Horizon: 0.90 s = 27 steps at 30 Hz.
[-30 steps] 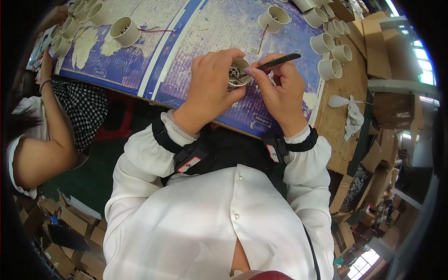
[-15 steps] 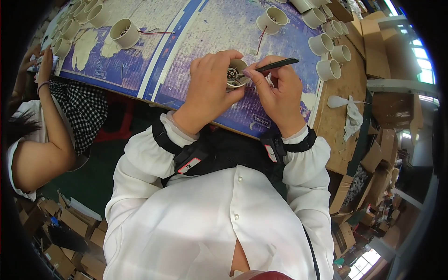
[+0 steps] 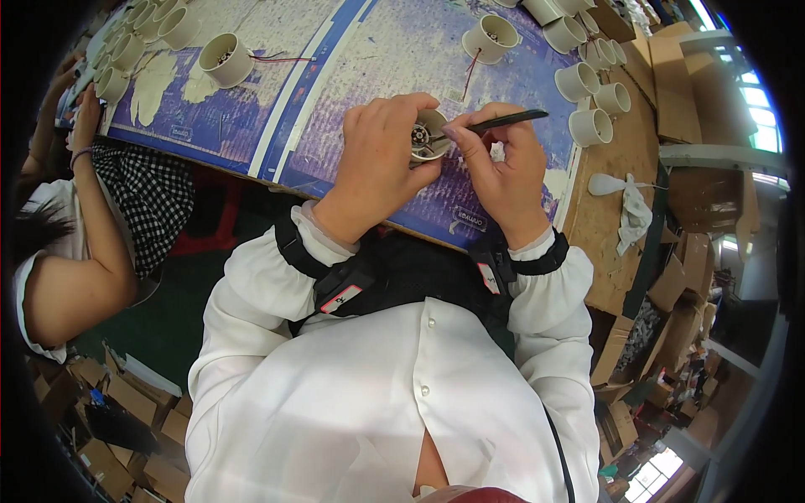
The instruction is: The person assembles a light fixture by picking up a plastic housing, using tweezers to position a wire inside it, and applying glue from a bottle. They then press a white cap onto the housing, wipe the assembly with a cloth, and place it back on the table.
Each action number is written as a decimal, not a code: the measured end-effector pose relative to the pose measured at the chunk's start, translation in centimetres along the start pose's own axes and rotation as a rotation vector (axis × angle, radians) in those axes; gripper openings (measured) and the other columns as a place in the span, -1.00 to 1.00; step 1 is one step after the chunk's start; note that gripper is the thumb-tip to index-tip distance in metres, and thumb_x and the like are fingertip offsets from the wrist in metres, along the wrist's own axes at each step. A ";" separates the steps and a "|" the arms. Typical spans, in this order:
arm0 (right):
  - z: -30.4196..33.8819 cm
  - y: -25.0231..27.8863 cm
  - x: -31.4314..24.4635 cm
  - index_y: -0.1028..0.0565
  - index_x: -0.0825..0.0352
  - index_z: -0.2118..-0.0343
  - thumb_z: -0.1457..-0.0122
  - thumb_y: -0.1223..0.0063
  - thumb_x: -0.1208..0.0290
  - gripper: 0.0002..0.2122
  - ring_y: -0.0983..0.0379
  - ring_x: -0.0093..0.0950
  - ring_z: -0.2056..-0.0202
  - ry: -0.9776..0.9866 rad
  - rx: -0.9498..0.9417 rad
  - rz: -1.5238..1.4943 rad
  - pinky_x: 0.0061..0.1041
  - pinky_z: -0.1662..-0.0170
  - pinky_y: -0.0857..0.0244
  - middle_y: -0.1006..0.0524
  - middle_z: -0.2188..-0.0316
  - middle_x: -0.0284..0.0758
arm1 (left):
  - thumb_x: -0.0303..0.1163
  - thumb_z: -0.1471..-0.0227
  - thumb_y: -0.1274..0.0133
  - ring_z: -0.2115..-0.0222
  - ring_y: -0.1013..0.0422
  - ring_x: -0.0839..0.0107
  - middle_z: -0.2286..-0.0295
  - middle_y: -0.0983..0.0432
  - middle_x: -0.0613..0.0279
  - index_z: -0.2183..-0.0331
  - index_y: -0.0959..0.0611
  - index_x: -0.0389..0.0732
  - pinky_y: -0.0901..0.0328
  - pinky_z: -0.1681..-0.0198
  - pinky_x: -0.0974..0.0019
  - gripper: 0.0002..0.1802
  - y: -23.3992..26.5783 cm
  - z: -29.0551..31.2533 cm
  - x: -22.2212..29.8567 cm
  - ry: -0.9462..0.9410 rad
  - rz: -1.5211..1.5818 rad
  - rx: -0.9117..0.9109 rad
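Note:
My left hand [image 3: 375,159] is closed around a small cream-coloured plastic cup [image 3: 439,122] and tilts its open mouth toward me. Inside the cup a round motor-like part [image 3: 420,135] with a dark, holed face shows. Between the thumb and fingers of my right hand [image 3: 506,165] is a slim black tool [image 3: 509,120], perhaps tweezers. Its inner end reaches into the cup beside the round part; the exact tip is hard to make out. Something small and whitish shows by my right palm.
Similar cups, one with red and dark wires [image 3: 490,39] and another [image 3: 225,60], stand farther back on the blue-printed board [image 3: 335,101]. Several cups line the right edge. A white squeeze bottle [image 3: 605,184] lies beside a rag [image 3: 635,215]. A co-worker's arm [image 3: 105,201] is at left.
The black tool has shifted slightly right, its outer end a little farther from the cup. My right hand moved slightly with it. My left hand still holds the cup.

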State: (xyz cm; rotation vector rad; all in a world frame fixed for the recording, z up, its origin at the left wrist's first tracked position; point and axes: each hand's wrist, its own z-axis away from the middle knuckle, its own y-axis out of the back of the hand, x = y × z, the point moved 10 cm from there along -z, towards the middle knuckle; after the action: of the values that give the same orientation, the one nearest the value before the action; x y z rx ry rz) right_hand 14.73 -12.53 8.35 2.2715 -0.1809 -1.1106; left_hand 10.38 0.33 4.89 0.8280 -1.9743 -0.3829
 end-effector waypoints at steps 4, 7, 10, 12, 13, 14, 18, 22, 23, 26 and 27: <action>-0.1 -0.6 0.8 -0.44 0.36 0.22 -0.17 -0.25 0.52 -0.80 -0.50 -0.64 0.42 -0.060 -0.054 -0.025 -0.65 0.35 -0.35 -0.61 0.36 -0.34 | -0.41 0.26 -0.35 0.13 -0.41 0.21 0.19 -0.49 0.22 0.00 -0.48 -0.09 -0.14 -0.01 0.14 -0.30 -0.1 0.0 -0.1 0.005 0.005 -0.009; 0.0 -0.6 1.6 -0.42 0.36 0.20 -0.18 -0.23 0.53 -0.80 -0.50 -0.66 0.41 -0.110 -0.049 -0.106 -0.65 0.35 -0.34 -0.62 0.36 -0.35 | -0.41 0.26 -0.35 0.13 -0.41 0.21 0.19 -0.49 0.22 -0.01 -0.48 -0.09 -0.14 -0.01 0.14 -0.30 -0.1 -0.1 0.0 0.006 0.006 -0.013; -0.1 -0.7 1.7 -0.42 0.36 0.19 -0.19 -0.22 0.53 -0.80 -0.50 -0.66 0.41 -0.129 -0.052 -0.145 -0.64 0.34 -0.35 -0.62 0.36 -0.35 | -0.44 0.33 -0.35 0.13 -0.40 0.20 0.21 -0.49 0.24 0.01 -0.47 -0.08 -0.12 0.01 0.11 -0.26 0.0 -0.1 0.0 0.006 0.003 0.000; -0.1 -0.7 1.7 -0.42 0.36 0.19 -0.19 -0.22 0.53 -0.80 -0.50 -0.67 0.40 -0.139 -0.052 -0.165 -0.64 0.34 -0.35 -0.62 0.36 -0.35 | -0.43 0.31 -0.35 0.13 -0.41 0.20 0.20 -0.49 0.23 0.00 -0.47 -0.08 -0.13 0.01 0.12 -0.27 0.0 -0.1 0.0 0.006 -0.001 -0.002; -0.1 -0.8 1.7 -0.42 0.36 0.18 -0.19 -0.22 0.53 -0.79 -0.51 -0.66 0.40 -0.140 -0.055 -0.148 -0.64 0.33 -0.36 -0.61 0.36 -0.35 | -0.42 0.29 -0.35 0.14 -0.42 0.19 0.20 -0.50 0.23 -0.01 -0.47 -0.09 -0.14 0.01 0.13 -0.27 0.0 -0.1 0.0 0.007 -0.004 -0.003; -0.1 -0.8 1.8 -0.41 0.36 0.18 -0.19 -0.22 0.53 -0.79 -0.51 -0.65 0.39 -0.142 -0.058 -0.130 -0.64 0.32 -0.36 -0.61 0.36 -0.34 | -0.42 0.27 -0.35 0.14 -0.42 0.19 0.19 -0.51 0.23 -0.01 -0.47 -0.09 -0.15 0.01 0.14 -0.28 0.0 -0.1 -0.1 0.007 -0.007 -0.004; 0.0 -0.8 1.3 -0.41 0.36 0.18 -0.20 -0.22 0.52 -0.79 -0.53 -0.63 0.38 -0.141 -0.023 -0.111 -0.63 0.29 -0.39 -0.61 0.36 -0.33 | -0.42 0.27 -0.35 0.15 -0.42 0.17 0.18 -0.51 0.22 -0.01 -0.47 -0.09 -0.15 0.01 0.14 -0.28 -0.1 -0.1 -0.2 0.014 0.004 -0.012; 0.3 -0.8 0.6 -0.42 0.37 0.18 -0.19 -0.23 0.52 -0.79 -0.54 -0.61 0.36 -0.117 0.006 -0.079 -0.61 0.25 -0.40 -0.61 0.36 -0.32 | -0.42 0.28 -0.36 0.16 -0.42 0.16 0.19 -0.52 0.21 -0.01 -0.48 -0.09 -0.15 0.02 0.14 -0.28 0.0 0.0 -0.3 0.032 -0.002 -0.012; 0.2 -0.8 0.5 -0.42 0.37 0.19 -0.19 -0.23 0.52 -0.79 -0.54 -0.61 0.36 -0.104 0.010 -0.064 -0.61 0.24 -0.41 -0.61 0.36 -0.32 | -0.42 0.28 -0.36 0.16 -0.42 0.16 0.19 -0.52 0.21 -0.01 -0.48 -0.09 -0.15 0.02 0.14 -0.28 0.0 0.0 -0.3 0.032 -0.002 -0.011; 0.1 -0.6 0.4 -0.42 0.37 0.20 -0.19 -0.24 0.52 -0.79 -0.54 -0.61 0.36 -0.089 0.007 -0.097 -0.61 0.25 -0.40 -0.61 0.36 -0.32 | -0.42 0.28 -0.36 0.16 -0.42 0.16 0.20 -0.52 0.21 0.00 -0.48 -0.10 -0.16 0.02 0.13 -0.28 0.0 0.0 -0.3 0.029 0.003 -0.007; 0.1 -0.5 0.4 -0.43 0.37 0.20 -0.18 -0.24 0.52 -0.79 -0.54 -0.61 0.36 -0.082 0.005 -0.113 -0.61 0.25 -0.40 -0.61 0.36 -0.32 | -0.42 0.28 -0.36 0.16 -0.42 0.16 0.20 -0.52 0.21 0.00 -0.48 -0.10 -0.16 0.02 0.13 -0.28 0.1 0.0 -0.3 0.029 0.002 -0.006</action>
State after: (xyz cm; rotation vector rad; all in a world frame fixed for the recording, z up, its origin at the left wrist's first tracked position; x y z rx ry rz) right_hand 14.80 -12.27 7.74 2.2662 -0.0891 -1.2640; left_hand 10.42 0.56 4.75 0.8240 -1.9457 -0.3732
